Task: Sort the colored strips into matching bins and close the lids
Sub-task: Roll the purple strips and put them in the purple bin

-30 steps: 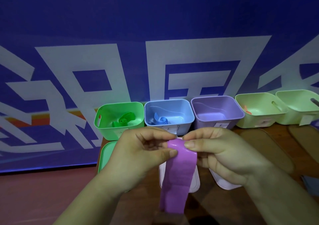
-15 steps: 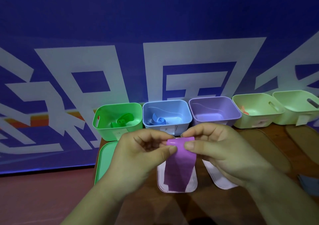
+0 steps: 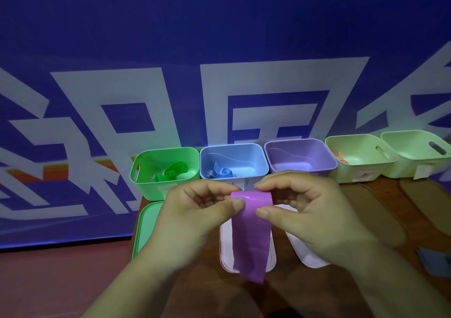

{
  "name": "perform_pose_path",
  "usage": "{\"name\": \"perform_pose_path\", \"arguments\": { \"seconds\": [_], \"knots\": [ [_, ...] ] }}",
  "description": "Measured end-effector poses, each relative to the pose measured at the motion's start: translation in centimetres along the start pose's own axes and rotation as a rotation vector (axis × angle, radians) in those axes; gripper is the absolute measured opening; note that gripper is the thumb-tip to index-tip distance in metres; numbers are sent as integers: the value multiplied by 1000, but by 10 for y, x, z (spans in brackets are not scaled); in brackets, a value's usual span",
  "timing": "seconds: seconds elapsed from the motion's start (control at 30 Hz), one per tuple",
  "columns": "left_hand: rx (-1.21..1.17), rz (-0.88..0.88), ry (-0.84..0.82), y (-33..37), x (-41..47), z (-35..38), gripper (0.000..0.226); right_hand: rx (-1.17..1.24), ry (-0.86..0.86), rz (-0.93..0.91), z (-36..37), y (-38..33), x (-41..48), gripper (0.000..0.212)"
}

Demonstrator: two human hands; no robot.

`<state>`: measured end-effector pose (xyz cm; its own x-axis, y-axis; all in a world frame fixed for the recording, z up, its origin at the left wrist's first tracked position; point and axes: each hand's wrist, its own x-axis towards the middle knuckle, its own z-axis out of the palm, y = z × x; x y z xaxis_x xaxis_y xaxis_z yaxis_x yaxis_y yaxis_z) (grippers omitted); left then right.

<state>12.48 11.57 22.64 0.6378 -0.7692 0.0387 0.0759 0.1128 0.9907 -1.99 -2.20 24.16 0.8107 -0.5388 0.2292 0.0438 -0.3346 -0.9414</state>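
Left hand [image 3: 192,217] and right hand [image 3: 310,213] each pinched curled top end of purple strip [image 3: 251,232] between thumb and fingers. Loose tail hung over white lid [image 3: 225,252]. Behind: green bin [image 3: 148,188], blue bin [image 3: 244,152], purple bin [image 3: 300,155] in row, lids off.
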Motion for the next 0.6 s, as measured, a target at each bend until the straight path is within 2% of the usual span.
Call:
{"name": "perform_pose_path", "arguments": {
  "seconds": [0.23,0.33,0.43,0.6],
  "knots": [
    [2,10,-28,2,-4,3,30,-37,5,102,-4,-3,-3,38],
    [21,67,-45,2,-7,4,35,-21,-6,115,-4,-5,-5,36],
    [115,136,-47,0,-8,6,25,6,-7,124,-5,-5,-5,31],
    [141,124,-84,-1,-8,9,18,68,-1,175,-7,-4,-5,22]
  ]
}}
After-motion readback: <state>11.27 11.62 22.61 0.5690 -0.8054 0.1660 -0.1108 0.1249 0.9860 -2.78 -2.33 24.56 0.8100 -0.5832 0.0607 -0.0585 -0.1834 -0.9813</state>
